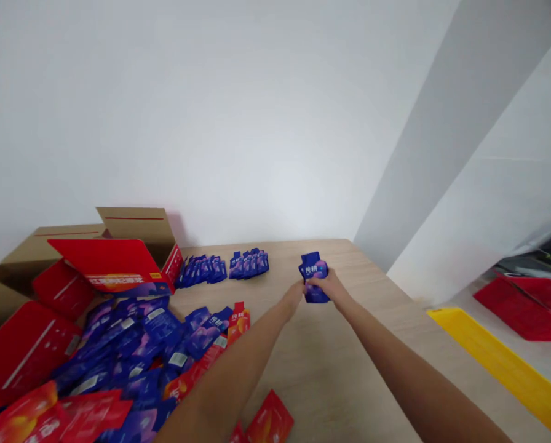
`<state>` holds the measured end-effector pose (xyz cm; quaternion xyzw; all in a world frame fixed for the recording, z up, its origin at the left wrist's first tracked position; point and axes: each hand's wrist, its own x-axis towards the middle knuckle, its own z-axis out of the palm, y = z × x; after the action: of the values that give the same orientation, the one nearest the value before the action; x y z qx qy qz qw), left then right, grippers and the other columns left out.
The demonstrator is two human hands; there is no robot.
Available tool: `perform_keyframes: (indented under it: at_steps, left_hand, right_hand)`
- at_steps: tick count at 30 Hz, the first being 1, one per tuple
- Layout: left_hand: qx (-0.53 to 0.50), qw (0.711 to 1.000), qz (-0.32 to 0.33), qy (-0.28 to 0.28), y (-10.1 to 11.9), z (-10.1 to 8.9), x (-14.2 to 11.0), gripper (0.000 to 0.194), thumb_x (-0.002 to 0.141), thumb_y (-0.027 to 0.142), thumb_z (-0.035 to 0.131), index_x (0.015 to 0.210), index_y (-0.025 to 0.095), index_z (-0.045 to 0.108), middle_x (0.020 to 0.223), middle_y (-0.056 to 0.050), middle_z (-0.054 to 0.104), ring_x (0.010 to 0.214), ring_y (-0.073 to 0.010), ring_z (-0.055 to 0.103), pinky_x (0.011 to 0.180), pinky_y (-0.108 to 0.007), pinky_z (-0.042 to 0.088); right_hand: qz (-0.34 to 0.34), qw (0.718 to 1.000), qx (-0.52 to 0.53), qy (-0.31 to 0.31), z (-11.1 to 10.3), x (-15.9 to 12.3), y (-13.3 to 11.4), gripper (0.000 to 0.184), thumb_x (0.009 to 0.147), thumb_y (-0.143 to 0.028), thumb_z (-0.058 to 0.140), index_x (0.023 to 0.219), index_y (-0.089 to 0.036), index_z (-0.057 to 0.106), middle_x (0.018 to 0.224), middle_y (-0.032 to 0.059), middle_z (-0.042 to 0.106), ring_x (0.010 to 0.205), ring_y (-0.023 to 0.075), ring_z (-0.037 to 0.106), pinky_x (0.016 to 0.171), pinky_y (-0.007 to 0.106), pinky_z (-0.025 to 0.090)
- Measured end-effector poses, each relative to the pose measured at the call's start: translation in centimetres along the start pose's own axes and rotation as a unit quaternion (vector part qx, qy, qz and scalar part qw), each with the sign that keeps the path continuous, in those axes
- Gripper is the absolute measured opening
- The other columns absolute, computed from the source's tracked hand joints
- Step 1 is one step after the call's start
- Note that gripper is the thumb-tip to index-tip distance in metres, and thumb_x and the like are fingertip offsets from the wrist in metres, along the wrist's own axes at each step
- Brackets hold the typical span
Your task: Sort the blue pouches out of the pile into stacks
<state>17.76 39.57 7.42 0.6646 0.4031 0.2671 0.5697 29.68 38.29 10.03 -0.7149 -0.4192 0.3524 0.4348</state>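
Observation:
Both my hands are stretched out over the right part of the table, closed on a small stack of blue pouches [315, 271] with white lettering. My right hand [329, 285] grips the stack from the right, thumb across its front. On the other side, my left hand [298, 290] holds its lower left edge, its fingers partly hidden. Two fanned rows of blue pouches, a left row [202, 269] and a right row [249, 263], lie near the wall. A loose heap of blue pouches [137, 344] spreads on the left, with red pouches [79, 415] among it.
An open red carton [114, 264] with brown flaps stands at the back left, the heap in front of it. One red pouch [272, 419] lies at the table's near edge. Beyond the table's right edge are a yellow object [497, 363] and a red item [527, 307].

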Motion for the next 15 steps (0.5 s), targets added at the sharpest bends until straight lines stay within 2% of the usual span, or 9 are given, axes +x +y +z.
perform_keyframes:
  at_steps: [2,3,5,7,9,11,15]
  left_hand:
    - [0.048,0.999,0.006,0.001,-1.4,-0.9,2.3,0.046,0.081,0.018,0.038,0.125,0.021,0.051,0.124,-0.006,0.059,0.121,-0.0252,0.046,0.103,-0.047,0.031]
    - [0.075,0.997,0.008,0.006,-2.4,-1.2,3.0,0.046,0.081,0.020,0.040,0.125,0.020,0.050,0.129,-0.008,0.055,0.127,-0.0264,0.040,0.106,-0.048,0.026]
    - [0.120,0.992,0.013,0.020,-5.0,-1.5,3.1,0.049,0.080,0.022,0.043,0.128,0.015,0.047,0.141,-0.012,0.043,0.136,-0.0285,0.024,0.110,-0.049,0.014]
    - [0.194,0.980,0.033,0.042,-7.7,-1.4,2.2,0.055,0.081,0.025,0.042,0.134,0.008,0.039,0.148,-0.016,0.029,0.140,-0.0278,0.013,0.112,-0.047,0.006]
    - [0.325,0.941,0.063,0.069,-9.8,-1.2,1.2,0.056,0.085,0.027,0.033,0.136,0.004,0.034,0.149,-0.018,0.026,0.140,-0.0252,0.015,0.114,-0.043,0.008]
    - [0.401,0.909,0.073,0.088,-10.9,-1.0,0.6,0.056,0.086,0.026,0.026,0.137,0.003,0.032,0.147,-0.018,0.029,0.138,-0.0245,0.020,0.114,-0.041,0.013]
    - [0.401,0.907,0.072,0.102,-11.0,-0.8,0.7,0.057,0.087,0.028,0.026,0.137,0.003,0.032,0.147,-0.017,0.030,0.138,-0.0263,0.022,0.113,-0.042,0.016]
  right_hand:
    - [-0.016,0.996,-0.076,0.034,0.8,3.0,-1.1,0.077,0.046,-0.023,0.076,0.117,-0.017,0.046,0.117,0.0139,0.058,0.113,0.0335,0.052,0.094,0.043,0.041]
    - [-0.028,0.987,-0.154,0.046,1.5,4.0,-1.2,0.078,0.049,-0.022,0.076,0.120,-0.017,0.044,0.122,0.0157,0.054,0.116,0.0348,0.049,0.096,0.045,0.039]
    - [-0.050,0.929,-0.361,0.057,3.4,4.9,-0.4,0.071,0.059,-0.026,0.071,0.123,-0.016,0.041,0.122,0.0179,0.052,0.114,0.0354,0.050,0.093,0.046,0.040]
    - [-0.049,0.887,-0.456,0.054,5.4,5.1,1.2,0.062,0.066,-0.029,0.066,0.121,-0.016,0.042,0.118,0.0188,0.053,0.111,0.0359,0.052,0.089,0.048,0.042]
    - [-0.038,0.882,-0.467,0.049,6.7,5.5,2.8,0.056,0.069,-0.031,0.063,0.119,-0.016,0.044,0.115,0.0191,0.054,0.110,0.0362,0.052,0.087,0.049,0.043]
    - [-0.031,0.877,-0.477,0.047,7.3,6.6,3.5,0.056,0.070,-0.031,0.062,0.120,-0.015,0.044,0.115,0.0195,0.054,0.110,0.0360,0.052,0.086,0.048,0.043]
    - [-0.011,0.877,-0.478,0.053,7.9,10.1,2.6,0.069,0.064,-0.031,0.068,0.124,-0.012,0.041,0.117,0.0208,0.053,0.112,0.0358,0.052,0.087,0.046,0.044]
